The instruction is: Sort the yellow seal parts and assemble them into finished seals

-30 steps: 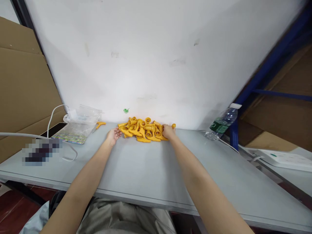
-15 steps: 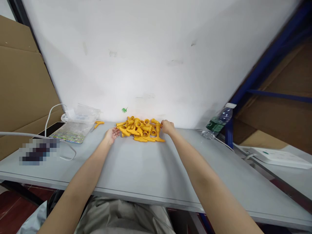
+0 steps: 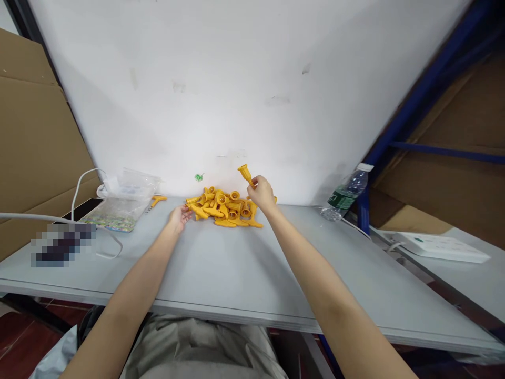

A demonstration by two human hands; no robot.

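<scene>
Against the wall, a pile of yellow plastic pieces lies on the grey table, a mix of bell-shaped sockets and curved T-shaped handles. My right hand is closed on the narrow end of a yellow bell-ended piece, raised above the pile's right side with its flared mouth pointing up and left. At the left edge of the pile rests my left hand, its fingers apart and beside the nearest pieces. A yellow T-handled corkscrew with a metal spiral lies apart on the left.
Left of the pile are a clear plastic bag, a white cable and a dark flat object. A plastic bottle leans at the right, near a blue metal frame and a white power strip.
My right hand has lifted a yellow bell-ended piece from the pile's right end, moving up and slightly left. My left hand stays by the pile's left edge.
</scene>
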